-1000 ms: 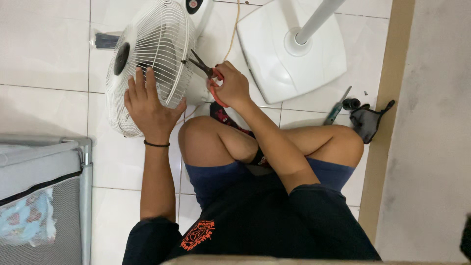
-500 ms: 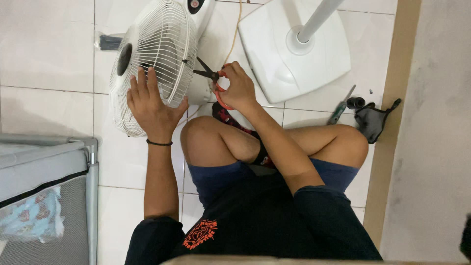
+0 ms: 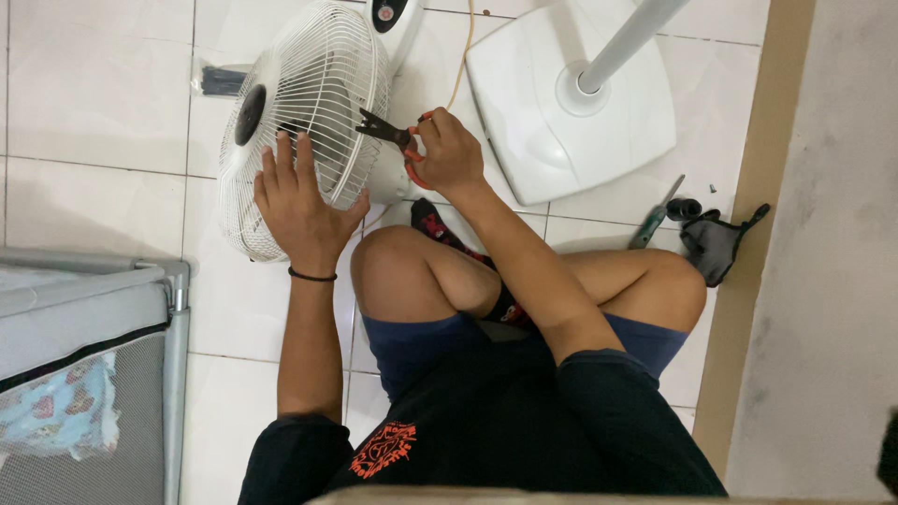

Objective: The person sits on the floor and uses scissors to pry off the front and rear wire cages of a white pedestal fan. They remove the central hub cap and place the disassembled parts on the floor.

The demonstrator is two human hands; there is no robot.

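A white fan head with a wire grille (image 3: 309, 103) lies on the tiled floor in front of my crossed legs. My left hand (image 3: 301, 208) rests flat on the lower part of the grille, fingers spread. My right hand (image 3: 449, 151) grips red-handled pliers (image 3: 385, 131), whose dark jaws point left and touch the grille's right rim. The fan's white motor housing (image 3: 398, 19) with its dark knob sits behind the grille.
The fan's white square base with its pole (image 3: 571, 103) lies on the tiles at the upper right. A green-handled screwdriver (image 3: 655, 217), a small dark cylinder and a dark glove (image 3: 716, 241) lie by the wall. A grey mesh playpen (image 3: 84, 374) stands at the lower left.
My right hand has shifted a little with the pliers, whose jaws stay at the grille's right rim. My left hand stays pressed on the grille.
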